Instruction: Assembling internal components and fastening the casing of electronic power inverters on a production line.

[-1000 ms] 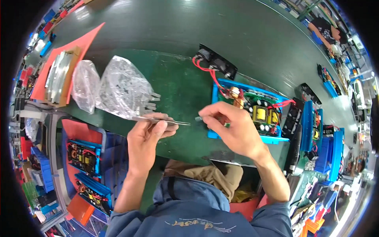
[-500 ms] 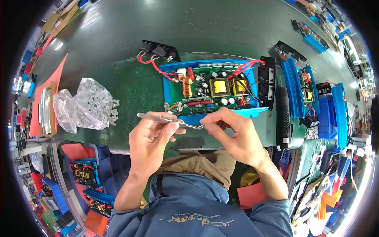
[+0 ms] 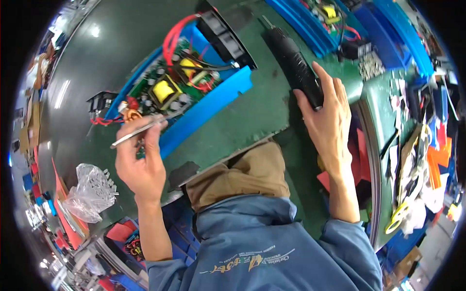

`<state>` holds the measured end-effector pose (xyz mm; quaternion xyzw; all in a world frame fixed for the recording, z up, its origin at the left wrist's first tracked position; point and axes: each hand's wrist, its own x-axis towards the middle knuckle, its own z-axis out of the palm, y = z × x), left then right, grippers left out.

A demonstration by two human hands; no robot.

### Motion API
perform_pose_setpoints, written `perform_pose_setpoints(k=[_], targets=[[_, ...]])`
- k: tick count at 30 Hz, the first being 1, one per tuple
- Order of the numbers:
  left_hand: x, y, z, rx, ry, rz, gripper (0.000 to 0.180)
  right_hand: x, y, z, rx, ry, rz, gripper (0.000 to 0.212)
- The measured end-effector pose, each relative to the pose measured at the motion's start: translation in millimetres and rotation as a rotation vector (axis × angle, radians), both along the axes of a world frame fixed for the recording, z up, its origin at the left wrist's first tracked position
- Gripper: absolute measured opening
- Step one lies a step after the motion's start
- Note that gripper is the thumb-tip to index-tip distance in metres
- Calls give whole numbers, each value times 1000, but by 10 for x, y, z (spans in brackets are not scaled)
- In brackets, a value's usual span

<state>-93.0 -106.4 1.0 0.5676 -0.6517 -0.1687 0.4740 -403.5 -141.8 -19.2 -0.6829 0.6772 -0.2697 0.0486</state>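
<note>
Tweezers (image 3: pixel 138 132), pinched by the left hand (image 3: pixel 140 167), partly block a blue case (image 3: pixel 208 109). Right hand (image 3: pixel 331 116), fingers parted, straddles a screwdriver (image 3: pixel 293 63), contact unclear; a clear bag (image 3: pixel 90 194) lies off left.

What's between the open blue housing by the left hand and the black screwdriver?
In the head view, a black fan panel at the right end of the blue housing, then a strip of green tabletop before the black screwdriver.

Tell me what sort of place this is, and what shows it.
Likely an electronics assembly workshop: an open blue case holding a circuit board, a black screwdriver on the green bench, and tweezers in the left hand.
</note>
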Motion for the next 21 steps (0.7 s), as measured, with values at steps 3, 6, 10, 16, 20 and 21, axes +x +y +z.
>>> perform_pose_setpoints(k=[3,6,10,16,20,21], targets=[[-68,-62,-19,0,-5,6,12,-12,494,-45,104,-240,-45,53],[-62,-128,-107,-65,-51,-43,17,-76,1016,-76,652,-1011,-189,47],[-62,-132,-138,-120,-174,2,16,148,1390,-156,1054,-1294,-16,49],[-135,-131,-138,-54,-224,115,17,475,1437,-279,825,-1051,263,59],[-194,-123,-173,-70,-201,127,19,455,1395,-288,775,-988,303,59],[-216,-122,-160,-67,-219,143,20,461,1408,-310,733,-981,315,59]])
